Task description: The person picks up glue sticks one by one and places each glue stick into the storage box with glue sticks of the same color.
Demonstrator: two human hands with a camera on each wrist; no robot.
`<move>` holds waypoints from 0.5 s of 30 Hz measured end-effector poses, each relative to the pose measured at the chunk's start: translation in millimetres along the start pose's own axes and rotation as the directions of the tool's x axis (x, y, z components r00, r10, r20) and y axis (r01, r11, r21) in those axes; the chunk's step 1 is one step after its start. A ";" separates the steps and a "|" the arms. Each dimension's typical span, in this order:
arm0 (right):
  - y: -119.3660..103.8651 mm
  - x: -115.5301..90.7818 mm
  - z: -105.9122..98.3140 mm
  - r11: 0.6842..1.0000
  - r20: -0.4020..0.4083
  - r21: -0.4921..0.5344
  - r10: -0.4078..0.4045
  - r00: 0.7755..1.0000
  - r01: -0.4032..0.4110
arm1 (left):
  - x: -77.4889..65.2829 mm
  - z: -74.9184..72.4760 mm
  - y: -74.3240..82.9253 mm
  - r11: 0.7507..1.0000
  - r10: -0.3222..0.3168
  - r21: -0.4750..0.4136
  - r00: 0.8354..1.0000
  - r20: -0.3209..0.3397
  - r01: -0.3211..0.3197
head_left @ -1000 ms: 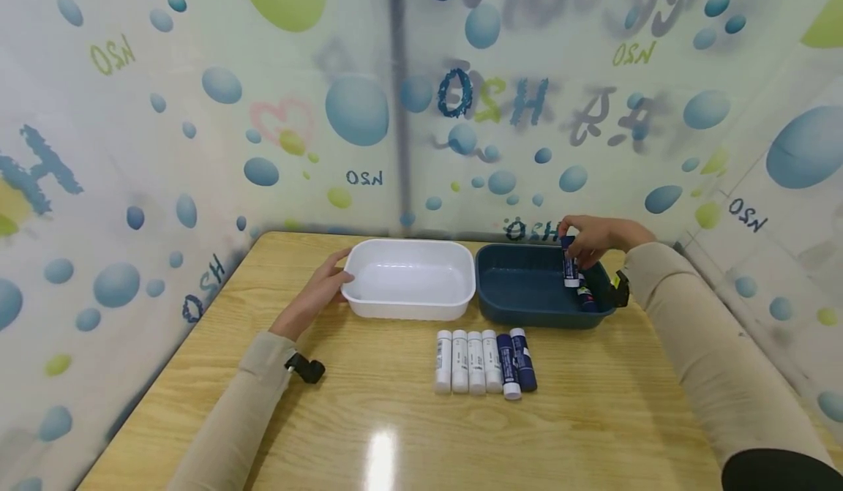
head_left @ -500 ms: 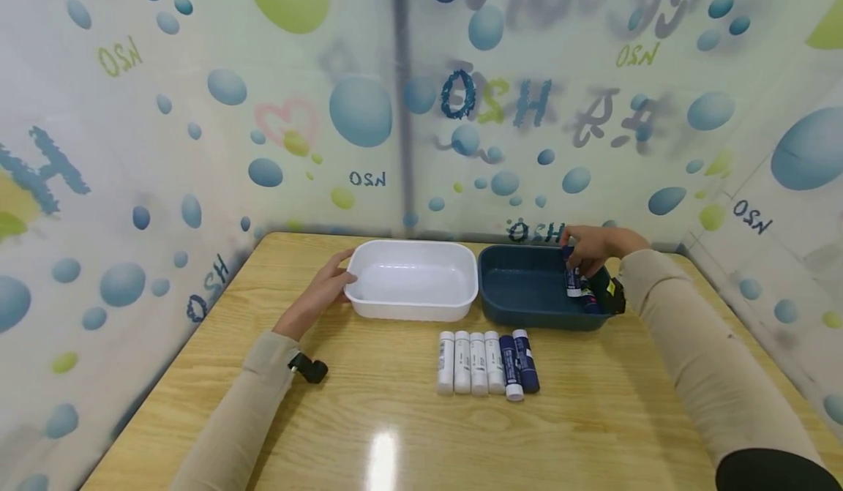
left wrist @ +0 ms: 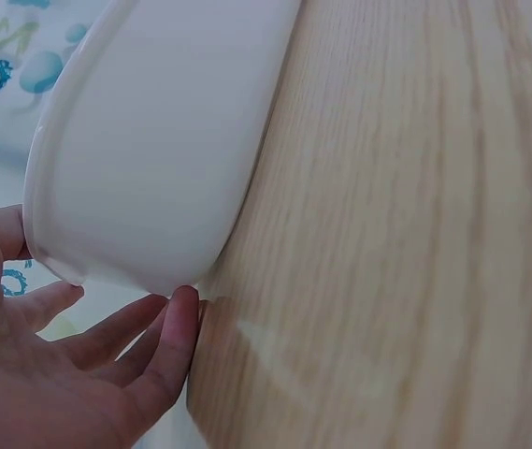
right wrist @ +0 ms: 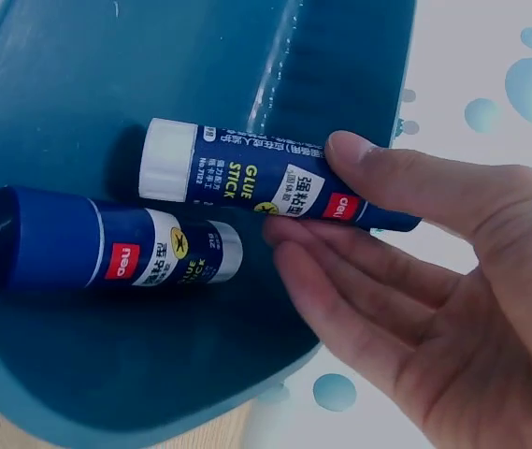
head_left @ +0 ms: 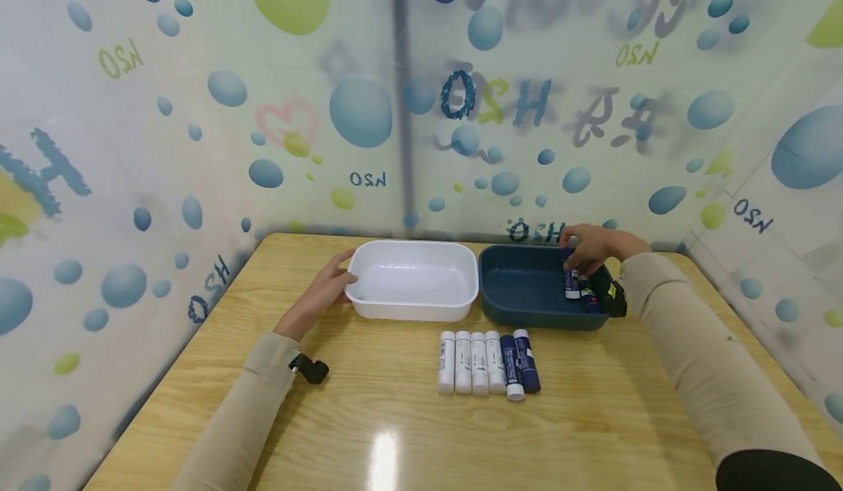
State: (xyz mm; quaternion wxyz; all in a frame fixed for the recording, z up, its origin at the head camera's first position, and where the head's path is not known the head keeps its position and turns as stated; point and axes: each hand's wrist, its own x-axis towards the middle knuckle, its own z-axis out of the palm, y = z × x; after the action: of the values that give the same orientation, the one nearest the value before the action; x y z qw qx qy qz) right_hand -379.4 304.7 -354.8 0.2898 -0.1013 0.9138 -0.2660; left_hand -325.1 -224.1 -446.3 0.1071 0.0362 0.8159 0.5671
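Note:
In the head view my right hand [head_left: 593, 246] reaches over the right end of a dark blue plastic tray [head_left: 520, 315]. Thumb and fingers pinch a navy glue stick [right wrist: 247, 173] by its navy end, its white end pointing into the tray. A second navy glue stick [right wrist: 69, 238] lies on the tray floor beside it. At the left end of a white plastic tray [head_left: 411, 312], my left hand [head_left: 323, 293] holds the rim, thumb over the edge and fingertips [left wrist: 183, 304] against the outer wall.
Several white glue sticks [head_left: 463, 363] and two navy glue sticks [head_left: 512, 366] lie side by side on the wooden table [head_left: 395, 432], in front of the trays. A patterned curtain [head_left: 296, 110] hangs right behind the table's back edge.
My right hand has lowered the glue stick deeper into the blue tray, mostly in the first half second. The left hand has stayed on the white tray's rim.

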 end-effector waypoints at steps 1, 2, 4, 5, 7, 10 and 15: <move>0.9 0.0 -0.2 1.000 -0.008 -0.011 -0.005 1.000 0.005 | -0.4 0.1 0.5 1.000 0.000 -0.002 1.000 -0.001 0.000; 1.5 -0.1 -0.3 1.000 -0.012 -0.019 -0.008 1.000 0.008 | -0.8 0.0 0.9 1.000 0.000 -0.004 1.000 -0.001 -0.001; 1.8 -0.8 -0.4 0.999 -0.013 -0.034 -0.009 1.000 0.008 | -1.5 0.1 1.5 1.000 0.002 -0.007 1.000 0.000 -0.002; 1.6 -1.4 -0.3 0.999 -0.009 -0.038 -0.008 1.000 0.008 | -1.7 0.2 1.7 1.000 0.004 -0.007 1.000 0.002 -0.004; 1.3 -2.7 -0.1 0.999 0.004 -0.043 -0.006 1.000 0.006 | -1.9 0.4 1.7 1.000 0.002 -0.005 1.000 0.002 -0.002; 0.4 -3.9 0.9 0.999 0.015 -0.040 -0.003 1.000 0.003 | -1.5 0.5 1.2 1.000 -0.002 0.004 1.000 0.002 0.002; 0.2 -3.6 2.8 0.999 0.000 -0.045 -0.006 1.000 0.006 | -1.3 0.0 1.3 1.000 0.000 0.010 1.000 0.003 0.000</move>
State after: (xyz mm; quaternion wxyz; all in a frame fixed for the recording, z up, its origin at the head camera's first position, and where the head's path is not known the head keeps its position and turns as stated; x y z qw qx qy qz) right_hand -374.8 304.9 -355.1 0.2864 -0.1105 0.9192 -0.2466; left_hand -323.9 -223.9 -445.0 0.1080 0.0376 0.8186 0.5629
